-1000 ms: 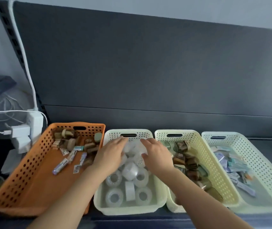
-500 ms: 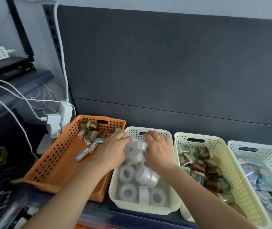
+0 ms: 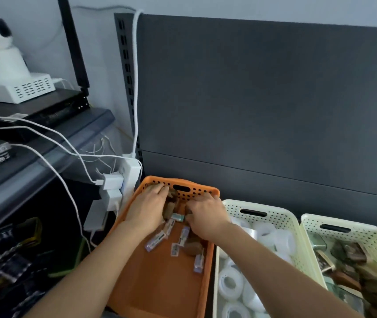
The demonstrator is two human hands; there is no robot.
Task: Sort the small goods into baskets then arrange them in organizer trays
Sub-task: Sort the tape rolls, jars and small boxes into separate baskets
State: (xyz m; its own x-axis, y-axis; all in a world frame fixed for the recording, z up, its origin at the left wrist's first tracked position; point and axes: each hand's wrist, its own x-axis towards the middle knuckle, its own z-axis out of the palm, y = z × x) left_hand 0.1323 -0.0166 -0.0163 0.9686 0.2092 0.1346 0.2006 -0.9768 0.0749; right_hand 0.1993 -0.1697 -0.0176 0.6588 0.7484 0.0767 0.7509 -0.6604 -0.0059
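Head: left hand (image 3: 147, 208), right hand (image 3: 207, 216) crowd orange basket (image 3: 208, 191) far wall; fingers (image 3: 160, 189) hold unclear.

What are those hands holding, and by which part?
Cannot tell: left hand and right hand are among small goods at the far end of the orange basket, fingers hiding any grip.

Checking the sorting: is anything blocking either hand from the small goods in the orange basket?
Nothing visible does. The left hand and right hand are both inside the orange basket, right among the brown pieces and small packets at its far end.
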